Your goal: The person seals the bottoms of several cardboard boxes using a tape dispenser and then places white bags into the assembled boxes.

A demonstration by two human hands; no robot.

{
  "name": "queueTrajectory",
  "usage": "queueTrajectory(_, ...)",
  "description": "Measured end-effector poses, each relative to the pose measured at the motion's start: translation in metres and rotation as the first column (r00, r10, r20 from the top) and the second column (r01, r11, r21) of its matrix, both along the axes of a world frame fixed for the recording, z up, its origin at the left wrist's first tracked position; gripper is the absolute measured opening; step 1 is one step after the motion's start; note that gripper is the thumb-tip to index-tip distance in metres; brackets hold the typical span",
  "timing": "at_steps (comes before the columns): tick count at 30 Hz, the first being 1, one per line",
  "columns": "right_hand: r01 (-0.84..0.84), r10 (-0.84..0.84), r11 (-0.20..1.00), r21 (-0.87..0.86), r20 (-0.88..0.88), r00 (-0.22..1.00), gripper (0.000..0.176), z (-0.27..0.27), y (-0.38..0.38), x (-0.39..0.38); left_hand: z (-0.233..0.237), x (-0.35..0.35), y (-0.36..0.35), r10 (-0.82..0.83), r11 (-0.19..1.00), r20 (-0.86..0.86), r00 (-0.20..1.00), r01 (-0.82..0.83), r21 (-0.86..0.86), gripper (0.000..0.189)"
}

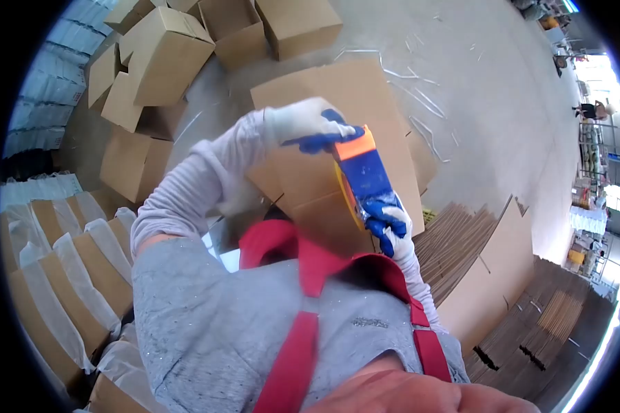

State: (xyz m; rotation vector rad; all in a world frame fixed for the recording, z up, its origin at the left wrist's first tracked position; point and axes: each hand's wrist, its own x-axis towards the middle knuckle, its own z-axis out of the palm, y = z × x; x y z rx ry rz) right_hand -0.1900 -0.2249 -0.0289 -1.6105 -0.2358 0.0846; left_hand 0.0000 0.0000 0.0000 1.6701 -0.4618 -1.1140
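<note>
Tape dispenser (364,171) lies against the cardboard box (337,89) held before the chest, left hand (310,124) closed on its top end, right hand (389,221) clamped on its lower end; taping judged mid-way, laid tape not discernible, flat cartons (461,241) unformed alongside.

Packing warehouse. Bare concrete floor (503,89) littered with strapping offcuts (420,96). Assembled cardboard boxes (165,55) heaped at far side. Flattened cartons (503,275) stacked in bundles, right. Open cartons with white plastic liners (69,275) in rows, left. Storage racks (594,155) at far edge. Tape dispenser (365,172) in hand.
</note>
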Motion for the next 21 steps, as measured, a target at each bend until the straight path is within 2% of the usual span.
queueTrajectory(1, -0.015, 0.015, 1.000, 0.011, -0.024, 1.000, 0.025, 0.001, -0.007, -0.001, -0.014, -0.005, -0.004, 0.078, 0.984, -0.148, 0.986, -0.099, -0.145, 0.042)
queueTrajectory(2, -0.013, 0.013, 1.000, 0.004, 0.014, 1.000, 0.024, 0.001, -0.010, 0.000, -0.042, -0.010, -0.009, 0.131, 0.958, -0.353, 0.927, -0.210, -0.197, 0.038)
queueTrajectory(3, -0.015, 0.013, 0.998, 0.065, 0.028, 1.000, 0.024, 0.001, 0.010, 0.006, -0.034, -0.018, 0.009, 0.176, 0.903, -0.431, 0.885, -0.320, -0.288, 0.033)
queueTrajectory(5, -0.014, 0.012, 0.998, 0.055, 0.034, 0.999, 0.026, 0.005, 0.011, 0.010, -0.072, -0.019, 0.009, 0.165, 0.849, -0.453, 0.876, -0.360, -0.387, 0.028)
queueTrajectory(6, -0.015, 0.013, 0.998, 0.055, 0.029, 0.999, 0.026, 0.010, 0.010, 0.013, -0.051, -0.012, 0.004, 0.308, 0.915, -0.372, 0.876, -0.379, -0.136, 0.021)
queueTrajectory(7, -0.016, 0.016, 1.000, 0.016, 0.000, 1.000, 0.027, 0.015, 0.010, 0.019, -0.045, 0.003, 0.003, 0.214, 0.974, -0.034, 0.976, -0.216, -0.062, 0.015)
queueTrajectory(8, -0.019, 0.019, 1.000, -0.013, -0.037, 0.999, 0.028, 0.021, 0.013, 0.023, -0.025, 0.009, 0.004, 0.251, 0.966, 0.332, 0.909, -0.259, -0.020, 0.012)
queueTrajectory(9, -0.002, -0.002, 0.998, -0.062, -0.063, 0.998, 0.031, 0.028, 0.019, 0.029, -0.052, 0.035, 0.006, 0.225, 0.974, 0.821, 0.525, -0.139, -0.178, 0.015)
queueTrajectory(10, 0.052, -0.052, 0.999, -0.006, -0.148, 0.988, 0.032, 0.042, 0.027, 0.032, -0.032, 0.055, 0.008, 0.049, 0.985, 0.904, 0.425, -0.170, 0.026, 0.019)
queueTrajectory(11, 0.110, -0.097, 0.993, 0.041, -0.230, 0.968, 0.032, 0.053, 0.032, 0.037, -0.037, 0.084, 0.011, 0.067, 0.977, 0.956, 0.286, -0.213, -0.004, 0.024)
queueTrajectory(12, 0.126, -0.116, 0.992, 0.026, -0.231, 0.966, 0.033, 0.057, 0.033, 0.041, -0.041, 0.116, 0.016, 0.035, 0.946, 0.970, 0.240, -0.320, 0.046, 0.024)
queueTrajectory(13, 0.148, -0.142, 0.989, 0.009, -0.229, 0.963, 0.033, 0.058, 0.031, 0.045, -0.038, 0.138, 0.019, -0.047, 0.874, 0.939, 0.342, -0.440, 0.204, 0.025)
queueTrajectory(14, 0.104, -0.108, 0.994, -0.032, -0.216, 0.970, 0.034, 0.058, 0.027, 0.050, -0.047, 0.150, 0.015, -0.217, 0.788, 0.785, 0.580, -0.370, 0.491, 0.026)
queueTrajectory(15, 0.110, -0.115, 0.993, -0.037, -0.217, 0.969, 0.034, 0.058, 0.030, 0.052, -0.063, 0.158, 0.010, -0.339, 0.647, 0.542, 0.769, -0.227, 0.728, 0.027)
queueTrajectory(17, 0.155, -0.162, 0.987, -0.047, -0.277, 0.947, 0.036, 0.055, 0.034, 0.054, -0.147, 0.171, 0.013, -0.331, 0.729, 0.486, 0.809, -0.108, 0.676, 0.034)
queueTrajectory(18, 0.140, -0.141, 0.990, -0.021, -0.226, 0.964, 0.036, 0.052, 0.029, 0.053, -0.183, 0.181, 0.018, -0.342, 0.726, 0.484, 0.806, -0.101, 0.680, 0.034)
queueTrajectory(19, 0.146, -0.146, 0.989, -0.016, -0.225, 0.963, 0.036, 0.051, 0.030, 0.051, -0.214, 0.193, 0.026, -0.450, 0.521, 0.357, 0.819, -0.085, 0.849, 0.035)
queueTrajectory(21, 0.137, -0.102, 0.984, 0.110, -0.278, 0.955, 0.037, 0.050, 0.029, 0.053, -0.191, 0.196, 0.030, -0.528, 0.264, 0.225, 0.819, -0.094, 0.960, 0.037)
